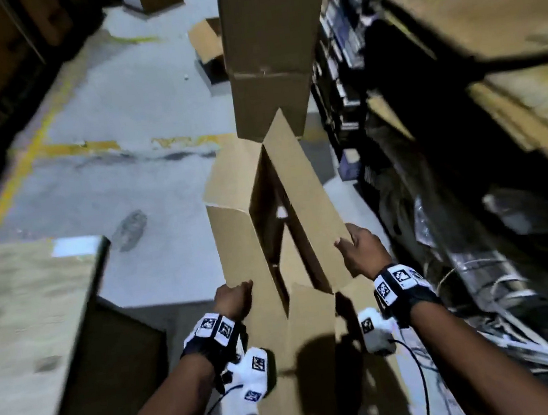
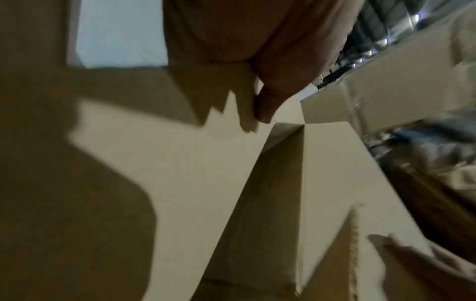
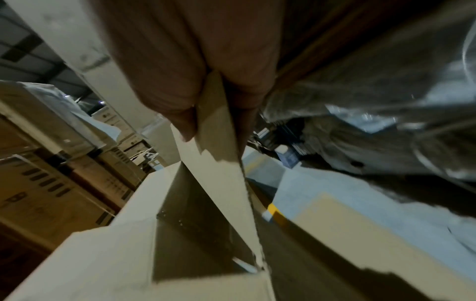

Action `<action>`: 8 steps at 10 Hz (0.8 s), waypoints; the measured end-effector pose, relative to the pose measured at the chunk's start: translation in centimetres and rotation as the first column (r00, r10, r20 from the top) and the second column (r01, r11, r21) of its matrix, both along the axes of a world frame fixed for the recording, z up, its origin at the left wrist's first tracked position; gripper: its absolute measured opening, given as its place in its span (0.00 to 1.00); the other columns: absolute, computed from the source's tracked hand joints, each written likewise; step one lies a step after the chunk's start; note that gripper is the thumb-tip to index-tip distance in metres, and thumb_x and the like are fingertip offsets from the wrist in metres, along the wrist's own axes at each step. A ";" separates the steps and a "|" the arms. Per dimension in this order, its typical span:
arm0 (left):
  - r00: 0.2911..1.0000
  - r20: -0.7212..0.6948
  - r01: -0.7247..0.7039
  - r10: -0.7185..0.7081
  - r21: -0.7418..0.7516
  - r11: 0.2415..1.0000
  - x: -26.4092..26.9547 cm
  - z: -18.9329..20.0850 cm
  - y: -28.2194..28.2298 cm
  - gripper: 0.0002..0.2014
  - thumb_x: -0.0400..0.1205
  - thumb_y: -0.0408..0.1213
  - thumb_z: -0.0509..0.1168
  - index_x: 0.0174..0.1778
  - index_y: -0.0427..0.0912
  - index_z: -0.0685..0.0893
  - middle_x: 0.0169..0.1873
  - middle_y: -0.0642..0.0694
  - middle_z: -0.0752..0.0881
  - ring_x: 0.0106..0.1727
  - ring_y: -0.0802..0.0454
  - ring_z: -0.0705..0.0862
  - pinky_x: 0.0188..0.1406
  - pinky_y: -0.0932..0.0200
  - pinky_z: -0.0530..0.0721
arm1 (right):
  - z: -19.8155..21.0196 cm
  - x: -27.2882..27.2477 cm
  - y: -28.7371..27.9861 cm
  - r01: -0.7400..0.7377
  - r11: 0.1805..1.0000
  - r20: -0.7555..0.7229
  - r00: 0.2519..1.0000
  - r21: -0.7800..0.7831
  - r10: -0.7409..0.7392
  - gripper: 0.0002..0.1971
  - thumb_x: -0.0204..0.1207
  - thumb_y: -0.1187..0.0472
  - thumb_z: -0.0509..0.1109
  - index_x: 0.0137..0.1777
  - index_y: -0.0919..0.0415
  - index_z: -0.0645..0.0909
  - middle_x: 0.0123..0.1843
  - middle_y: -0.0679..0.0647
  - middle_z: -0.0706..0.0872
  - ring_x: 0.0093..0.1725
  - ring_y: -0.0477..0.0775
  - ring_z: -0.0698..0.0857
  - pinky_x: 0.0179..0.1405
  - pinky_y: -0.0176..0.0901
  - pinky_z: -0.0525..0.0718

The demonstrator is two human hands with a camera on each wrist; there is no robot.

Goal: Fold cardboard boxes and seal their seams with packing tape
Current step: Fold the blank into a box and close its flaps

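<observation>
box [image 1: 236, 246]: plain brown cardboard, half-opened into a narrow tube, both ends open, flaps loose, floor [image 1: 98, 194] visible through it | position: held up between both hands, before a stack of boxes [image 1: 267, 53] | left hand [image 1: 233, 296] grip: curled on left panel edge | right hand [image 1: 362, 248] grip: pinches right panel edge, thumb inside

Head looks down; wrist views close on shared box [image 1: 278, 227].

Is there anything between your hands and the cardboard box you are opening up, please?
Nothing visible. The left hand already grips the near left panel edge of the box, and the right hand pinches the right panel's edge. The stacked boxes stand behind it, apart from both grips.
</observation>
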State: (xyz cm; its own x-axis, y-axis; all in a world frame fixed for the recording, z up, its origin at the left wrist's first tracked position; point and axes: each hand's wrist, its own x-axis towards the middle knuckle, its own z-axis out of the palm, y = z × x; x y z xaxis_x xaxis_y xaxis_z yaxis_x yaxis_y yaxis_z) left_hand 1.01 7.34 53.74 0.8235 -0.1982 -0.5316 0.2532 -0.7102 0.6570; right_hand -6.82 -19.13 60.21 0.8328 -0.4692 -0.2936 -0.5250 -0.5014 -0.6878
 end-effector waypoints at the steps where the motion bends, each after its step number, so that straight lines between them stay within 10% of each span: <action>1: 0.952 -0.085 -0.307 0.295 -0.280 0.910 -1.7 11.4 1.2 0.07 0.86 0.32 0.62 0.50 0.34 0.84 0.48 0.31 0.89 0.48 0.37 0.90 0.44 0.55 0.87 | 11.2 -2.2 3.4 0.007 1.000 0.009 1.000 -0.011 -0.007 0.20 0.80 0.56 0.71 0.72 0.54 0.78 0.49 0.55 0.87 0.52 0.60 0.89 0.49 0.43 0.81; 2: 0.873 -0.208 -0.488 0.442 -0.323 0.811 -2.3 20.6 2.3 0.22 0.84 0.46 0.68 0.64 0.29 0.83 0.62 0.34 0.86 0.64 0.35 0.85 0.57 0.53 0.83 | 21.4 -6.0 8.2 0.053 0.993 0.010 0.998 0.101 -0.054 0.51 0.72 0.32 0.74 0.89 0.53 0.57 0.77 0.52 0.78 0.73 0.45 0.81 0.70 0.33 0.74; 3: 0.859 -0.139 -0.503 0.492 -0.409 0.762 -2.6 28.2 3.7 0.24 0.88 0.44 0.64 0.70 0.26 0.79 0.64 0.36 0.83 0.68 0.36 0.82 0.55 0.58 0.75 | 27.3 -10.7 14.6 0.039 0.984 0.006 0.999 0.172 -0.041 0.43 0.79 0.43 0.76 0.86 0.55 0.56 0.76 0.44 0.75 0.62 0.26 0.83 0.59 0.18 0.72; 4: 0.847 -0.176 -0.519 0.502 -0.479 0.708 -3.6 31.8 5.7 0.25 0.89 0.47 0.61 0.73 0.28 0.78 0.71 0.31 0.81 0.72 0.34 0.80 0.55 0.54 0.79 | 25.8 -11.5 16.6 0.106 0.969 -0.062 0.991 -0.223 -0.123 0.46 0.80 0.45 0.72 0.89 0.62 0.53 0.81 0.66 0.73 0.77 0.65 0.76 0.72 0.49 0.75; 5: 0.802 -0.226 -0.575 0.552 -0.541 0.614 -4.3 34.2 8.6 0.21 0.90 0.44 0.58 0.71 0.32 0.79 0.53 0.39 0.83 0.56 0.45 0.81 0.35 0.61 0.76 | 27.6 -11.1 16.6 0.202 0.926 0.018 0.978 -0.318 -0.207 0.27 0.77 0.64 0.65 0.78 0.62 0.73 0.66 0.73 0.83 0.65 0.74 0.83 0.64 0.59 0.81; 6: 0.758 -0.223 -0.598 0.612 -0.613 0.516 -4.1 36.1 11.1 0.12 0.88 0.50 0.62 0.43 0.48 0.77 0.47 0.45 0.78 0.36 0.53 0.75 0.30 0.64 0.77 | 29.7 -12.0 16.5 0.276 0.907 0.143 0.960 -0.318 -0.242 0.18 0.84 0.64 0.62 0.72 0.62 0.80 0.56 0.75 0.87 0.58 0.76 0.86 0.55 0.59 0.83; 8: 0.755 -0.161 -0.507 0.636 -0.758 0.411 -4.5 43.5 15.5 0.22 0.82 0.58 0.66 0.45 0.39 0.84 0.39 0.45 0.86 0.31 0.48 0.84 0.28 0.57 0.78 | 34.2 -11.7 16.7 0.427 0.904 0.471 0.793 0.025 -0.387 0.22 0.88 0.54 0.64 0.48 0.77 0.84 0.50 0.76 0.89 0.52 0.75 0.88 0.48 0.57 0.83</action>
